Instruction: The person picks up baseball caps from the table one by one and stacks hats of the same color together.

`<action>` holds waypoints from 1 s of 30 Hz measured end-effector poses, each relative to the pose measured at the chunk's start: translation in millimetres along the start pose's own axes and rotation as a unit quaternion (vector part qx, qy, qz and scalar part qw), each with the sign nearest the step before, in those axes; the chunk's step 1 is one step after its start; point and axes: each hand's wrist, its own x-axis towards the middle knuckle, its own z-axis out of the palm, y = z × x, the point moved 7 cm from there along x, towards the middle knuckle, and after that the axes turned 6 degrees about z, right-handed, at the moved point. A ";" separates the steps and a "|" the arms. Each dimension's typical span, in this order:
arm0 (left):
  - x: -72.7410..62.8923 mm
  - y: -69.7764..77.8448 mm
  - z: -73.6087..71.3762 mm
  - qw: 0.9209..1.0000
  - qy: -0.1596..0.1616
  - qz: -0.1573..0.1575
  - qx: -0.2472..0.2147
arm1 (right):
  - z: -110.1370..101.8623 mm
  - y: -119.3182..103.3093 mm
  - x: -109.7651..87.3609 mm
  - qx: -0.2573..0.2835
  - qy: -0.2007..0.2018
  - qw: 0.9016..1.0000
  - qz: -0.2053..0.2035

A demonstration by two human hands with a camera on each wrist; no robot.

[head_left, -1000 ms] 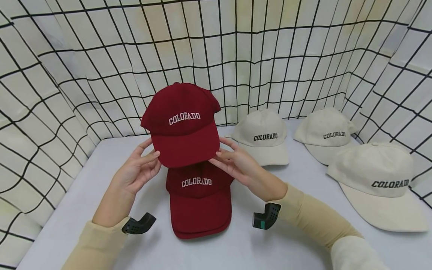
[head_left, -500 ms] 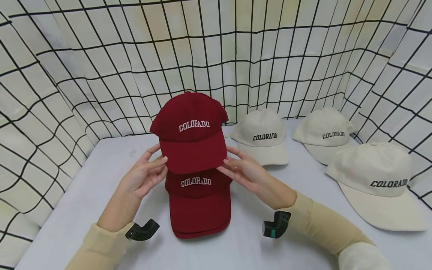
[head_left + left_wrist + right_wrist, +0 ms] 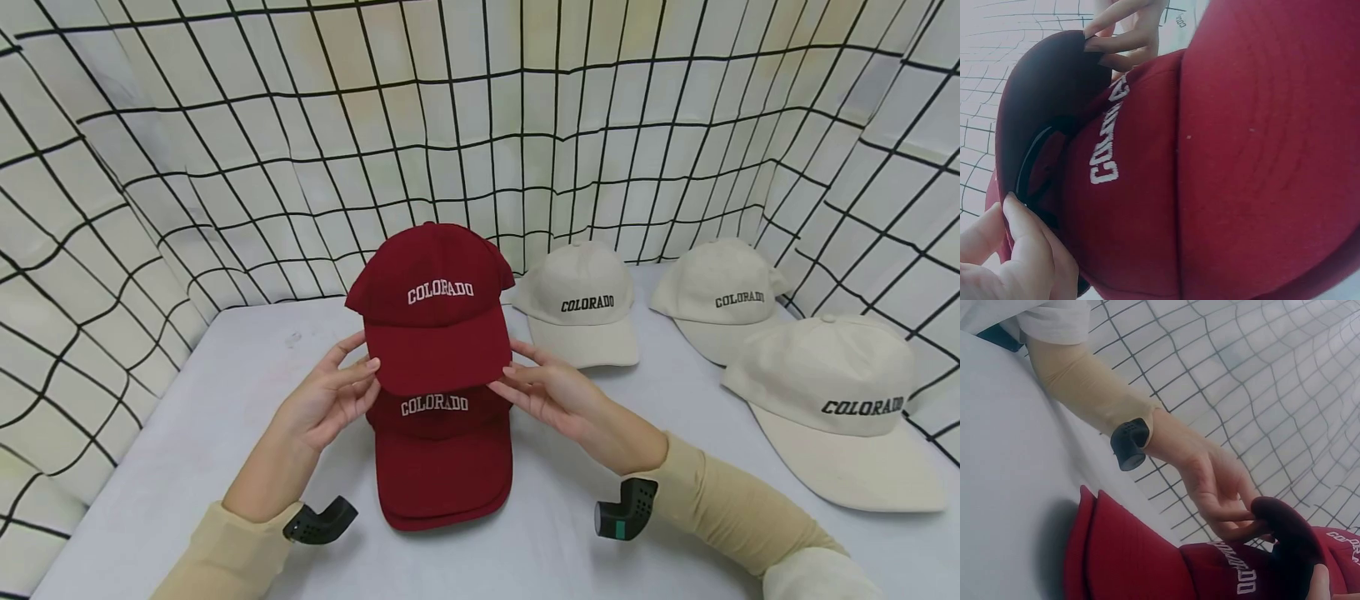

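A dark red baseball cap (image 3: 435, 358) with white COLORADO lettering is held by both hands, brim toward me. My left hand (image 3: 333, 400) pinches one side of its brim between thumb and fingers. On the opposite side of the brim, my right hand (image 3: 558, 400) has a matching pinch. Right beneath sits a stack of red caps (image 3: 446, 475); the right wrist view shows two layered brims (image 3: 1129, 550). The held cap's dark underside (image 3: 1047, 94) shows in the left wrist view, tilted over the lower crown. Whether the crowns touch is hidden.
Three cream COLORADO caps stand to the right: one behind my right hand (image 3: 581, 308), one at the back (image 3: 723, 300), one nearer the right edge (image 3: 832, 400). White cloth covers the table (image 3: 225, 367). A white backdrop with black grid lines (image 3: 480, 108) encloses it.
Both hands have lowered the held red cap and brought it slightly right, over the red stack. It now overlaps more of the crown below. The cream caps have stayed put.
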 end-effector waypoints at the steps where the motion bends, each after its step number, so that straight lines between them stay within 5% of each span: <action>1: 0.0 -1.1 -0.7 1.000 0.001 -0.003 0.000 | -0.7 0.6 0.3 0.000 0.001 1.000 0.001; 11: -0.3 -7.4 -7.4 0.999 0.022 -0.024 0.009 | -5.4 6.9 1.2 0.009 -0.004 1.000 0.011; 30: -3.1 -7.3 -5.6 0.999 0.008 -0.031 -0.001 | -11.8 21.3 -4.9 0.049 0.016 0.997 0.055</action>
